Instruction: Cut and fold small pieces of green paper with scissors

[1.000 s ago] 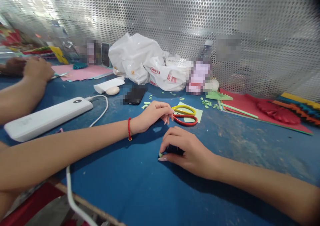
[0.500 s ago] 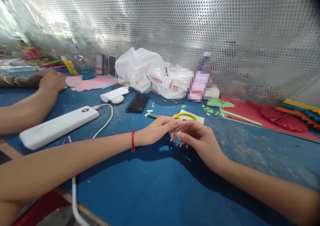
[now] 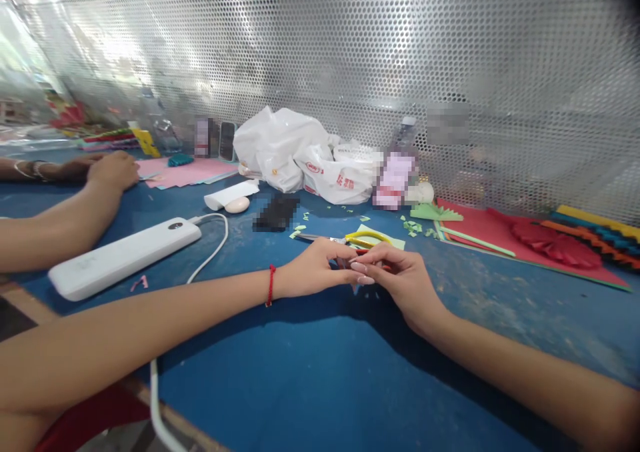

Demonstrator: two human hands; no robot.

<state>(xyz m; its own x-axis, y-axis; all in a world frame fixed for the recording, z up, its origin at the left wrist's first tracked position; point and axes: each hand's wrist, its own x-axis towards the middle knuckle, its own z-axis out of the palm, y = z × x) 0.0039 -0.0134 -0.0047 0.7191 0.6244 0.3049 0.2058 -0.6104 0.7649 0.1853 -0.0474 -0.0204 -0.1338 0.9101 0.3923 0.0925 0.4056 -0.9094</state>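
My left hand (image 3: 313, 272), with a red string on its wrist, and my right hand (image 3: 403, 279) meet fingertip to fingertip on the blue table (image 3: 310, 372). Both have their fingers pinched together over something small that I cannot make out. Just behind them lie scissors (image 3: 367, 239) with a yellow handle loop on a pale green paper sheet. The red loop is mostly hidden by my fingers. Small green paper scraps (image 3: 414, 225) are scattered round the scissors.
A white power bank (image 3: 125, 255) with a cable (image 3: 213, 252) lies to the left, beside another person's forearm (image 3: 65, 222). White plastic bags (image 3: 300, 149), a bottle (image 3: 400, 165) and a dark phone (image 3: 275, 212) stand before the perforated metal wall (image 3: 500, 72). Red paper (image 3: 500, 229) lies right, pink paper (image 3: 190, 170) left.
My right hand rose from the near table, where it pinched a small green piece, and joined my left hand by the scissors. The view tilted up slightly.
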